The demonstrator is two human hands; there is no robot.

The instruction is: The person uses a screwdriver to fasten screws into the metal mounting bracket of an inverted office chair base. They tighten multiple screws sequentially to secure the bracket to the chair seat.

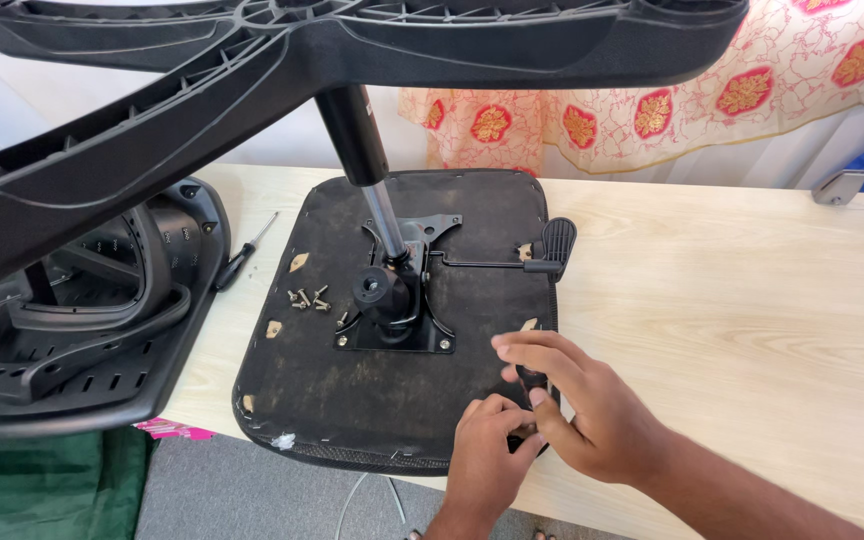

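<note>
Your left hand (487, 435) and your right hand (572, 400) met at the near right edge of the upturned chair seat (332, 390), which lay flat on the pale wooden tabletop (732, 300). Your right fingers (530, 350) were curled around a small black part (530, 378) at that edge, gripping it, while your left fingers (512, 412) pinched in just below, closed against the same spot; what they held under your knuckles I could not tell. The seat's metal plate (397, 325) sat in the middle with the gas cylinder (367, 170) rising from it to the star base (352, 40) overhead. A black lever (552, 245) stuck out on the seat's far right side. Loose screws (310, 298) lay on the seat left of the plate. A screwdriver (244, 255) rested on the tabletop between the seat and the black backrest (102, 300).
</note>
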